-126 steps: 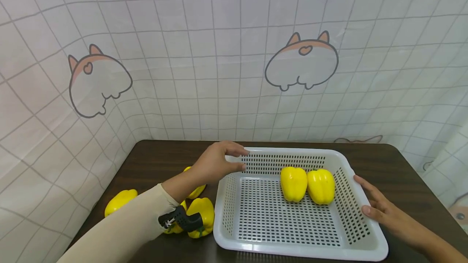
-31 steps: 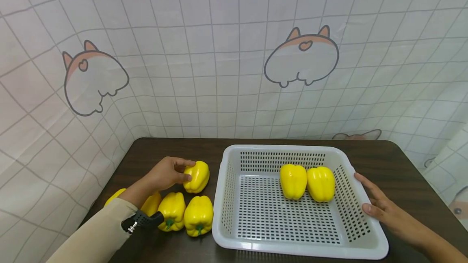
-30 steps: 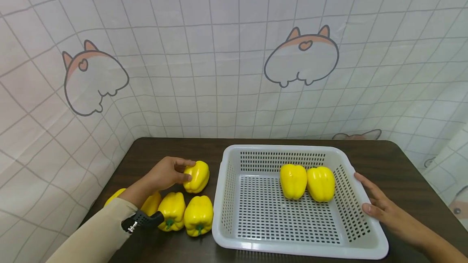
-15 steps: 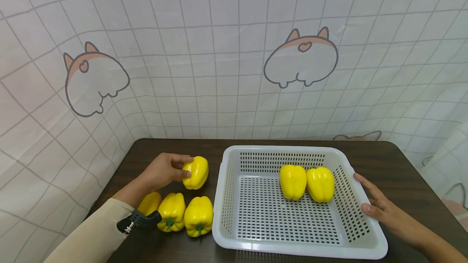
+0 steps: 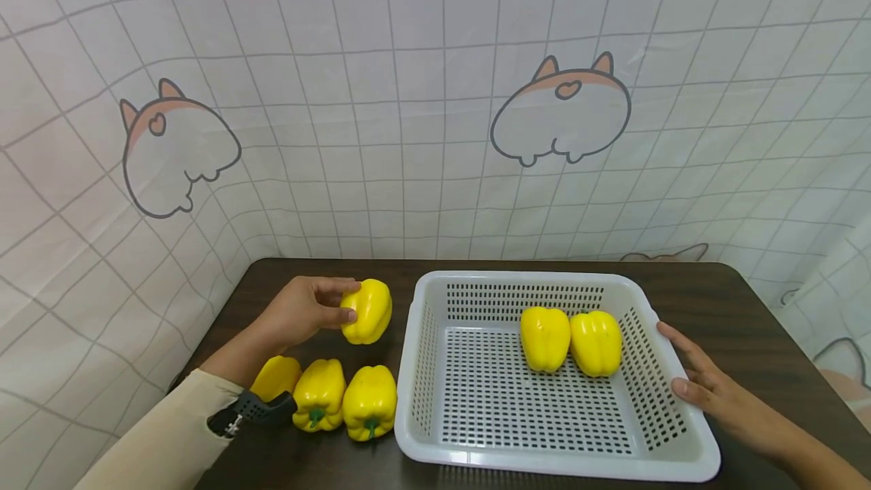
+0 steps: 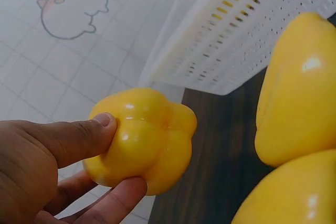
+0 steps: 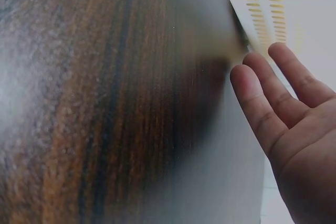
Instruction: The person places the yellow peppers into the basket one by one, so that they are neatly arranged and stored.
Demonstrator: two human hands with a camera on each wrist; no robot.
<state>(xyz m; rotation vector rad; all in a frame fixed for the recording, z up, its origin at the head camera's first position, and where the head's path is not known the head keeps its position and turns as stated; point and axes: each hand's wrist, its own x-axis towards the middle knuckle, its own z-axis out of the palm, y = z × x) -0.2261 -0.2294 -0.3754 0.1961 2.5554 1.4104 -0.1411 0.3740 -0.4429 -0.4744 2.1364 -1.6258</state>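
My left hand [image 5: 299,312] pinches a yellow bell pepper [image 5: 367,311] between thumb and fingers, left of the white basket [image 5: 435,456]. The left wrist view shows the thumb on the near side of this bell pepper [image 6: 144,140] and fingers beneath it, its lobed end facing away. Two more yellow bell peppers [image 5: 546,340] lie side by side in the right half of the basket. At the basket's right side, my right hand [image 5: 708,380] rests with fingers extended along the outer wall and thumb at the rim. In the right wrist view that hand's fingers [image 7: 268,119] look straight.
Three bell peppers [image 5: 320,395] stand in a row on the dark wooden table [image 5: 708,293], left of the basket, the leftmost partly behind my sleeve [image 5: 163,429]. A white gridded curtain [image 5: 435,134] hangs behind the table.
My left hand earlier hovered over the basket's left rim, then moved back left to a bell pepper. Over the last second it has raised that pepper slightly. The right hand has stayed put.
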